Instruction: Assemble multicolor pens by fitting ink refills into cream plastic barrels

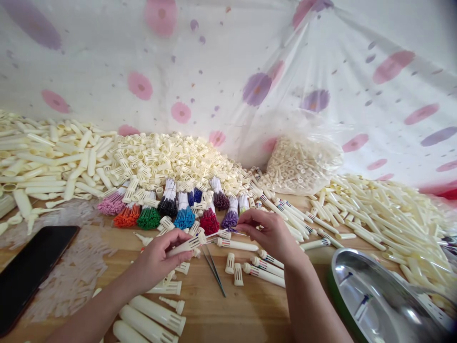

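My left hand (162,255) is closed round a cream multicolour-pen barrel (189,244), its slotted end pointing right and up. My right hand (269,233) pinches a thin white refill (239,232) in front of the bundles. Behind the hands stand bundles of coloured refills, among them purple (230,216), crimson (210,220), light blue (184,215), black (169,204), green (148,217) and orange (127,216). Tweezers (214,271) lie on the wood between my hands. Pen barrels with coloured sliders (266,275) rest below my right hand.
Slotted cream sleeves (164,155) form a heap at the back, with long barrels (46,157) to its left. A bag of small white parts (303,164) stands behind. More barrels (378,214) and a metal tray (378,295) are right; a phone (34,274) and clear tubes (76,271) left.
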The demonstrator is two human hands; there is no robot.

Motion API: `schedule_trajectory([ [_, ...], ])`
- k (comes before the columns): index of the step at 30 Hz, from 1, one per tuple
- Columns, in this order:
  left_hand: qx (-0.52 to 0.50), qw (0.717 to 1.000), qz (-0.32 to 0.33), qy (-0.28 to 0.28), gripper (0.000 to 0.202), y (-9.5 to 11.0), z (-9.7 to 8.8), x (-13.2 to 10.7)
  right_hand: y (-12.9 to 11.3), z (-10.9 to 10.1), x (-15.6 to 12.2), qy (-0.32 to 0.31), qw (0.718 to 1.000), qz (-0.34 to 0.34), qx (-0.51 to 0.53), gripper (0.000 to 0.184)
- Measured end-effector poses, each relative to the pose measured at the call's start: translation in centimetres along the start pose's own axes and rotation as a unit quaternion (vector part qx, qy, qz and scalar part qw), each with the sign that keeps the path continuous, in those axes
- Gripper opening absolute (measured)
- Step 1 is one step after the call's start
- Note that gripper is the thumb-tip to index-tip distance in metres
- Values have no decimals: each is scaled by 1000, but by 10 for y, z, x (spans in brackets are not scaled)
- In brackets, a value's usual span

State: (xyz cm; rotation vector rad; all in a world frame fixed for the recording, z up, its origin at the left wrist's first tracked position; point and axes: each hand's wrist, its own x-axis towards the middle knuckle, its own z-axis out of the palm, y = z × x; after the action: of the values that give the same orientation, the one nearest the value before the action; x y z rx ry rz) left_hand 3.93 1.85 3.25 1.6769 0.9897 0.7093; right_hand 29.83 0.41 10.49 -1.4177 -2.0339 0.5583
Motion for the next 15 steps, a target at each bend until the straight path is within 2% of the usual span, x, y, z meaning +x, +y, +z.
schedule_trajectory([
  [5,76,997,0,7,20,2,1,-2,-4,5,2,-21,1000,2,-7,16],
  [10,112,993,14,41,19,1,2,-2,-6,11,3,-35,999,-6,7,17],
  [15,136,989,17,53,20,-2,2,-1,-7,21,3,-45,999,-14,15,14],
])
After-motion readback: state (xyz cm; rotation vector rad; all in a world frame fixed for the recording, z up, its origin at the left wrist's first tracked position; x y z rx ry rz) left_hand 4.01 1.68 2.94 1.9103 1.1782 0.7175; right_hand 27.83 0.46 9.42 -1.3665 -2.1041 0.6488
